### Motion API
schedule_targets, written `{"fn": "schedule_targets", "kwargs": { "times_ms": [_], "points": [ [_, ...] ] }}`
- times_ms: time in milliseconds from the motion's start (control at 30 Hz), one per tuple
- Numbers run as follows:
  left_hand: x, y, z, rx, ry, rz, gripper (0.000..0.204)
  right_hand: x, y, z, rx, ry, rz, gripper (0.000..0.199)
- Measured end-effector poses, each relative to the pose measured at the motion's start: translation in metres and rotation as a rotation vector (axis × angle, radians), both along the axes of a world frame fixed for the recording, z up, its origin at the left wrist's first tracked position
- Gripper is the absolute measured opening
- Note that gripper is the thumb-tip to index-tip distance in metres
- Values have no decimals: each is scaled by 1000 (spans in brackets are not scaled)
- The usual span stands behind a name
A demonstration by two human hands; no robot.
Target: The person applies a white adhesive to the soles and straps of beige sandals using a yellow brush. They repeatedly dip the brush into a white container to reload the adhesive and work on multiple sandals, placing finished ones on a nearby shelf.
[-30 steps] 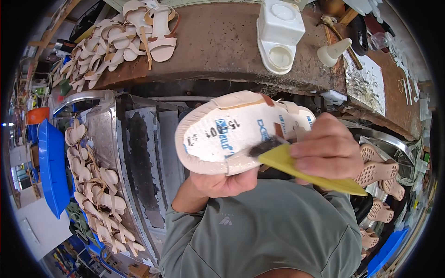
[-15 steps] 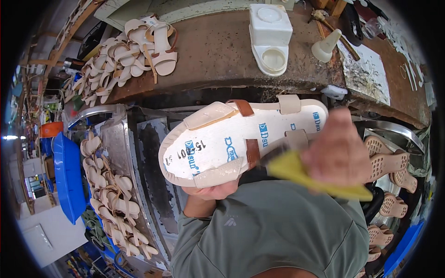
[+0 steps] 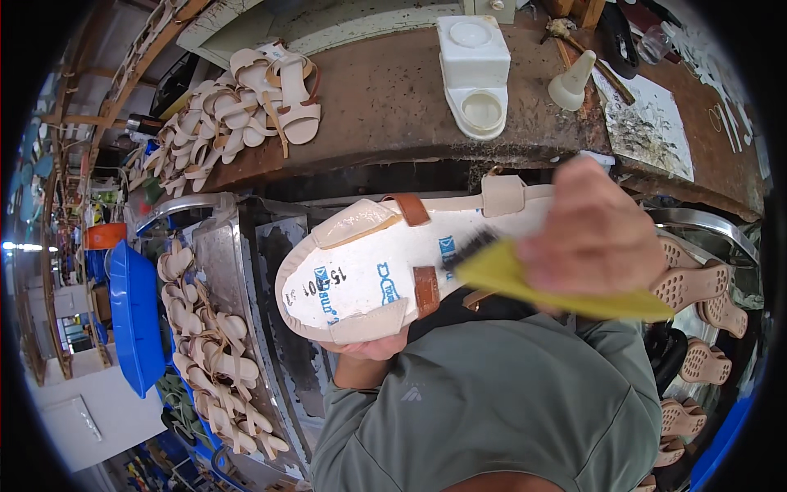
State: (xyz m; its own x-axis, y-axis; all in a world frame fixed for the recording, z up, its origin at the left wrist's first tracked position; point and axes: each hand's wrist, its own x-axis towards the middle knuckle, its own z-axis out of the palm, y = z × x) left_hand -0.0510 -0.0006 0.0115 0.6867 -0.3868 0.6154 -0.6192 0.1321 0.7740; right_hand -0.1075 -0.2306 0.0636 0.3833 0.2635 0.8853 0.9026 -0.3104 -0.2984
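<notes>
Sole side up in front of my chest lies a beige sandal upper (image 3: 361,225) wrapped around a white insole board (image 3: 352,279), with brown strap pieces at its middle and blue print and dark handwriting on the board. Its toe points left. Beneath the toe end, my left hand (image 3: 373,346) grips it from the near side, mostly hidden. My right hand (image 3: 594,234), somewhat blurred, is closed on a yellow-handled brush (image 3: 508,279). The dark bristles meet or hover just over the board's middle; I cannot tell which. My hand and the brush cover the heel end.
Beige sandal uppers (image 3: 221,115) are heaped on the brown bench (image 3: 369,98), beside a white glue pot (image 3: 475,74) and a nozzle bottle (image 3: 571,82). More uppers (image 3: 217,353) fill the left rack; perforated beige soles (image 3: 693,279) hang at right. A blue tub (image 3: 135,320) stands far left.
The brush has moved left and upward, from beside the heel strap onto the board's middle. The sandal upper has shifted slightly left and down, still in my left hand.
</notes>
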Motion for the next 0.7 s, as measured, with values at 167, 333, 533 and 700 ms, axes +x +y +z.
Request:
{"fn": "schedule_targets", "kwargs": {
  "times_ms": [167, 333, 533, 700],
  "points": [
    [-2, 5, 2, 3, -23, 39, 35, 1, 6, 2, 18, -35, 225, 12],
    [-5, 6, 7, 1, -46, 59, 35, -2, 22, 14, -185, -112, 17, 16],
    [-8, 9, 15, 17, -110, 124, 35, 2, 28, 8, -261, -70, -71, 9],
    [-12, 6, 23, -40, -85, 114, 31, 3, 32, 19, -36, -36, 58, 17]
  ]
}}
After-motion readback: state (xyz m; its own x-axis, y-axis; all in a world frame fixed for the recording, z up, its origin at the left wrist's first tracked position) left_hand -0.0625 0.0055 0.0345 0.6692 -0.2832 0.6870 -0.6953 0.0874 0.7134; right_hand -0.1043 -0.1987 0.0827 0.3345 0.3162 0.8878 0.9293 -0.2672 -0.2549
